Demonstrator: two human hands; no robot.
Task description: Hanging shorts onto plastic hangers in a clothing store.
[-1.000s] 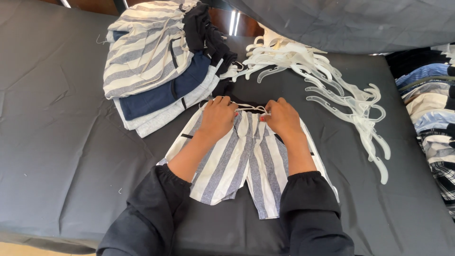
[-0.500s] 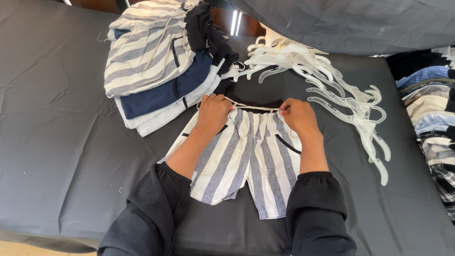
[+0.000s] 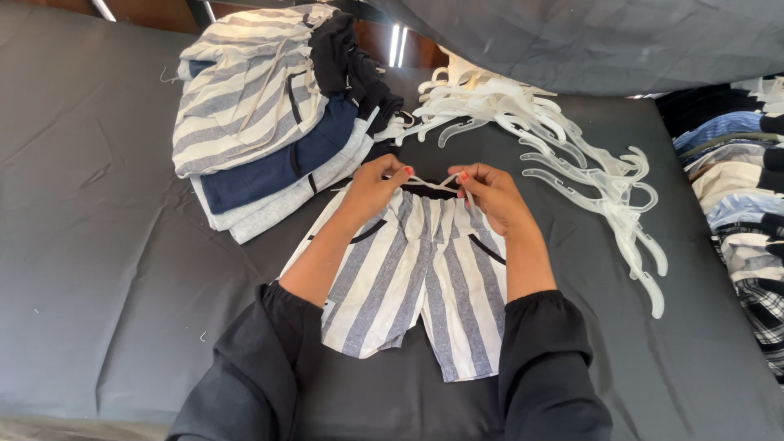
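A pair of grey-and-white striped shorts (image 3: 425, 286) lies flat on the dark table cover (image 3: 106, 269), waistband away from me. My left hand (image 3: 371, 186) and my right hand (image 3: 490, 192) are both at the waistband. Each pinches one end of the thin white drawstring (image 3: 431, 184), which runs between the fingertips just above the waistband. Black sleeves cover both my forearms near the bottom edge.
A stack of folded striped, navy and black garments (image 3: 261, 114) sits at the upper left. A heap of clear plastic hangers (image 3: 572, 163) spreads to the right of the shorts. More folded clothes (image 3: 739, 196) lie at the right edge. A grey cloth (image 3: 621, 41) hangs above.
My hands spread apart along the waistband, then came back together at its middle and picked up the drawstring ends.
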